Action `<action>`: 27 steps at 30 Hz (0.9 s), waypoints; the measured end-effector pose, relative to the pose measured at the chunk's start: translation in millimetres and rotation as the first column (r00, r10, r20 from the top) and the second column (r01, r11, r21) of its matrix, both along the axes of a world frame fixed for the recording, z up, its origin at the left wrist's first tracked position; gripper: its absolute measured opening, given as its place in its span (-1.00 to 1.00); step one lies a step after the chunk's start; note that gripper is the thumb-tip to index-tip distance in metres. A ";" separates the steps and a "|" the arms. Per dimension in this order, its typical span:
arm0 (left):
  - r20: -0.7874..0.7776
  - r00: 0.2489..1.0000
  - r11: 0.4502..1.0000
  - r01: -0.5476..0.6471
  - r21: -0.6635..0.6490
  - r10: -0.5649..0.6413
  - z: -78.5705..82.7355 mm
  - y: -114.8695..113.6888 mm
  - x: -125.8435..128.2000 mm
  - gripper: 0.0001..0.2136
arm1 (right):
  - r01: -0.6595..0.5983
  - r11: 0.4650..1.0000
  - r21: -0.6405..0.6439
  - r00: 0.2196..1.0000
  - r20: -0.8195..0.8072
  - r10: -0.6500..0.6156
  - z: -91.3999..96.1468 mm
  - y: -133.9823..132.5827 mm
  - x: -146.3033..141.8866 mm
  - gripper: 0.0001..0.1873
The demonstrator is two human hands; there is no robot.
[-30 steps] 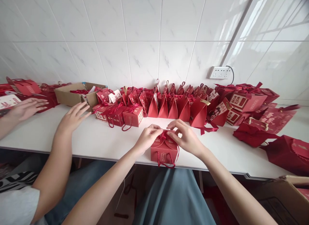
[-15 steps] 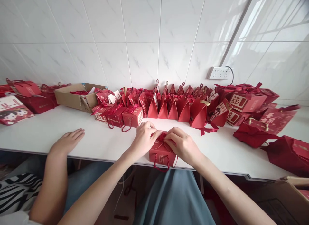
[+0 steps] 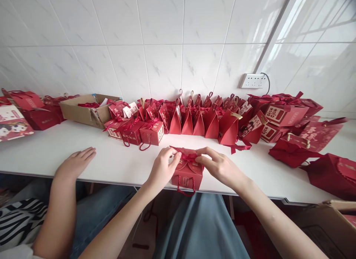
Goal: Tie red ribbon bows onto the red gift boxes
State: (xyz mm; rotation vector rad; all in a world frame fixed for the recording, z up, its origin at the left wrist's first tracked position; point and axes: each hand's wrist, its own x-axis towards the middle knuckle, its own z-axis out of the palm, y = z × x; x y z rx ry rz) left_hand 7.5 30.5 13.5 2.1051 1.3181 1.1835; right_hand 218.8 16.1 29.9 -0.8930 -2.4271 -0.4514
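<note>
while left hand (image 3: 163,167) pinches ribbon (image 3: 188,155), right hand (image 3: 222,167) pinches opposite side.

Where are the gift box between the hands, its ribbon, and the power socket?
Gift box (image 3: 187,175), head view: front face.
Ribbon (image 3: 189,156), head view: middle stretch.
Power socket (image 3: 252,81), head view: front plate.

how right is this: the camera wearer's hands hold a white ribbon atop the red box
The ribbon is red, not white, as the head view shows; the wearer's left hand and right hand hold it atop the red box.
</note>
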 end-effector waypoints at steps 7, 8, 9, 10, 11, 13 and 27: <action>0.115 0.992 0.998 -0.054 -0.040 0.058 -6.5 -4.3 -8.2 -0.78 | -0.023 0.993 0.112 0.999 -0.026 0.026 -7.3 2.7 6.5 -0.72; 0.129 0.991 0.996 -0.036 -0.077 0.046 -5.1 -5.1 -8.6 -0.77 | -0.004 0.996 0.085 0.997 -0.074 0.011 -8.5 1.8 6.2 -0.76; 0.143 0.989 0.993 -0.012 -0.114 0.028 -3.2 -5.6 -8.7 -0.76 | 0.019 0.999 0.033 0.989 -0.150 -0.014 -9.0 0.1 5.2 -0.81; 0.154 0.988 0.989 0.013 -0.145 0.010 -0.9 -6.0 -8.8 -0.75 | 0.051 0.998 -0.046 0.967 -0.247 -0.060 -8.5 -2.5 3.7 -0.85; 0.162 0.987 0.985 0.035 -0.170 -0.007 1.4 -6.2 -8.9 -0.74 | 0.082 0.984 -0.159 0.931 -0.339 -0.133 -7.2 -5.8 1.7 -0.83; 0.165 0.986 0.977 0.069 -0.203 -0.035 5.4 -5.8 -9.5 -0.72 | 0.117 0.893 -0.434 0.840 -0.436 -0.322 -2.4 -13.2 -3.7 -0.67; 0.143 0.990 0.971 0.028 -0.236 0.006 10.6 -4.2 -6.1 -0.68 | 0.060 0.580 -0.812 0.730 -0.361 -0.581 7.2 -12.9 -37.7 -0.47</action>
